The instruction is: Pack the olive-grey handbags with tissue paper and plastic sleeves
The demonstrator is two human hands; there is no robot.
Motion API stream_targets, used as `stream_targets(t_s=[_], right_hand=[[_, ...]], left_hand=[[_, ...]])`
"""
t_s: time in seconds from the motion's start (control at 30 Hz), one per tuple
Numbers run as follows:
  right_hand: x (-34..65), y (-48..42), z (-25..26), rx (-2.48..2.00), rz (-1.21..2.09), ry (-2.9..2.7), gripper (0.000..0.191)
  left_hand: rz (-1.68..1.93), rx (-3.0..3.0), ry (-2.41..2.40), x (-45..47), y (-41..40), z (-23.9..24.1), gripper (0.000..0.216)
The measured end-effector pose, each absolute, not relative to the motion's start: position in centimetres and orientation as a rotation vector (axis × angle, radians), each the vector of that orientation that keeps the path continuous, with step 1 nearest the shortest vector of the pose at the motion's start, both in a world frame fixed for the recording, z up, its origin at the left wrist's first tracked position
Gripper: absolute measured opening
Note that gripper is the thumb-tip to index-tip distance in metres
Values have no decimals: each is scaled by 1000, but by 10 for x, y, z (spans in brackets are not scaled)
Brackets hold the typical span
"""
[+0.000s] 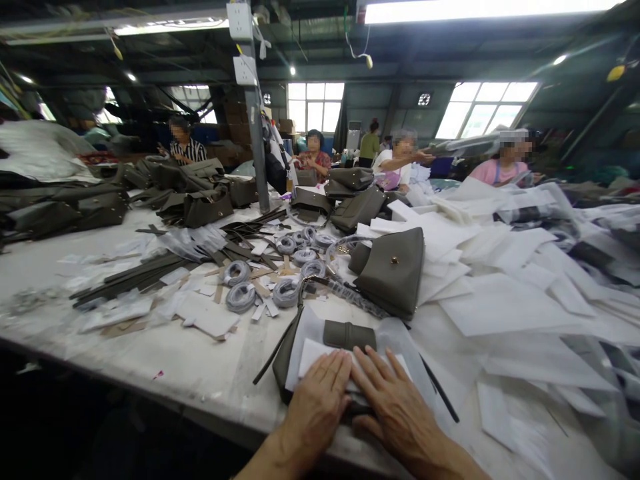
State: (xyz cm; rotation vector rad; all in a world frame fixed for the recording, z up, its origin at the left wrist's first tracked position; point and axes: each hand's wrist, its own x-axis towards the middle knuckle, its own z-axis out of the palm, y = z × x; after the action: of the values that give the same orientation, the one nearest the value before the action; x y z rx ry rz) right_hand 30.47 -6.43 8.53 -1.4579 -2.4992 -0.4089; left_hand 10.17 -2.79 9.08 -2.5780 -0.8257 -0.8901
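Observation:
Close to the table's front edge lies a dark olive handbag [281, 367], partly covered by a thin translucent sheet [311, 325]. A white padding sheet [309, 353] rests over it, with a dark strap piece [350, 335] showing just beyond. My left hand [320, 393] lies flat on the white sheet, fingers stretched out and close together. Beside it, my right hand [393, 400] presses on the same sheet with fingers spread. Both palms hide part of the bag. Thin dark straps stick out on either side.
Another olive handbag [393, 273] stands just beyond. Coiled wrapped straps [241, 297] and long dark strips [135, 279] lie left of it. White sheets [500, 303] heap up on the right. A grey post [257, 147] rises from the table; several people sit behind.

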Motion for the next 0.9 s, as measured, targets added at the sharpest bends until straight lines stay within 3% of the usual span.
stream_targets(t_s=[0.3, 0.67, 0.9], right_hand=[[287, -76, 81, -1344, -779, -2301, 48], [281, -70, 60, -1391, -898, -2257, 45], [285, -64, 74, -1402, -793, -2225, 45]], left_hand=[[-759, -2615, -683, 89, -26, 58, 51], [-505, -2193, -404, 96, -10, 44, 49], [-770, -2328, -424, 94, 12, 51, 49]])
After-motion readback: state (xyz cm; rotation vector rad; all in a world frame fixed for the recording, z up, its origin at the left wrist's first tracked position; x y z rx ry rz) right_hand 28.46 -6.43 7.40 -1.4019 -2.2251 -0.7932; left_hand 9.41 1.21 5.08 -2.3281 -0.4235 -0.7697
